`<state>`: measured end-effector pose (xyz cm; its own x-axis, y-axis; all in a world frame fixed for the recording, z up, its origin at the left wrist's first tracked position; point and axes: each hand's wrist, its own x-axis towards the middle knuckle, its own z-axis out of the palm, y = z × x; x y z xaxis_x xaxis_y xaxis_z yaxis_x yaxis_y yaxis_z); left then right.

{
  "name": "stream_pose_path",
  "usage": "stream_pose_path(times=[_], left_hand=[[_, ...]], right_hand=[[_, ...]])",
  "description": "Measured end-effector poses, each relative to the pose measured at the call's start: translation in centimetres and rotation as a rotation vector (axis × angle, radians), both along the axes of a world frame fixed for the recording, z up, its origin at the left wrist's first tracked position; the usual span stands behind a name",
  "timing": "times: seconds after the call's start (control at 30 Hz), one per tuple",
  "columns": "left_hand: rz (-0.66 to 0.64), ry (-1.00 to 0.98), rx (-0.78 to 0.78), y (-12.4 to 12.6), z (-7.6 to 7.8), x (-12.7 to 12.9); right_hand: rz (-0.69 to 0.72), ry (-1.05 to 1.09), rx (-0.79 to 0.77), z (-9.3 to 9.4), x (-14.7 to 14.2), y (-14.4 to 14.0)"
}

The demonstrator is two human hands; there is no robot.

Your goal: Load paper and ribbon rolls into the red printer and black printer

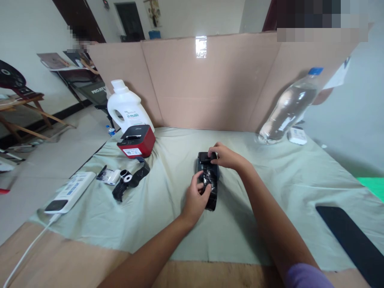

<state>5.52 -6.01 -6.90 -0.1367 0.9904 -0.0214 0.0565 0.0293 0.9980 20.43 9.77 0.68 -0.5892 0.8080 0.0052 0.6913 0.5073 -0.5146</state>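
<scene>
We see a small black plastic cartridge-like device wrapped in glossy, crinkled black film (208, 180) lying lengthwise on the pale green cloth near the middle of the table, its long axis running away from us. Its far end is a blocky, matte black piece; the near end tapers into loose, shiny wrapping that catches the light in wrinkles. Our right hand (226, 157) pinches the far blocky end from above with the fingertips, while our left hand (195, 200) grips the near, film-covered part from the left side, thumb across the wrap. The item rests on the cloth between both hands.
</scene>
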Motion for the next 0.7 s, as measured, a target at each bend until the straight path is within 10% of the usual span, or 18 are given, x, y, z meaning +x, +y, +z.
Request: stream_pose_path(times=[0.4,0.7], left_hand=[[0.002,-0.045,-0.029,0.1,0.0,-0.1],[-0.005,-0.071,-0.006,0.2,-0.5,-0.1]], right_hand=[[-0.187,-0.020,-0.141,-1.2,-0.1,1.0],[-0.019,-0.003,-0.205,-0.8,0.5,0.4]])
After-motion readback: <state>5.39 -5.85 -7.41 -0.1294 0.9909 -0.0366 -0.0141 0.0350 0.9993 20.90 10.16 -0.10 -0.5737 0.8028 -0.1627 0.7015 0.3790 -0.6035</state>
